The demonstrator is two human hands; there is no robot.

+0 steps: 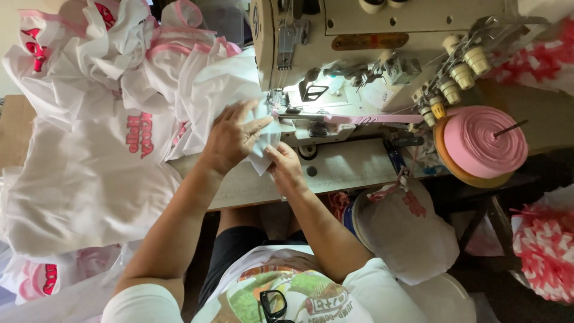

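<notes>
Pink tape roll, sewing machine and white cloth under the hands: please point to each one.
pink tape roll [484, 142], head view, its wound side.
sewing machine [359, 24], head view, upper body.
white cloth [263, 152], head view, fold between the hands.
</notes>
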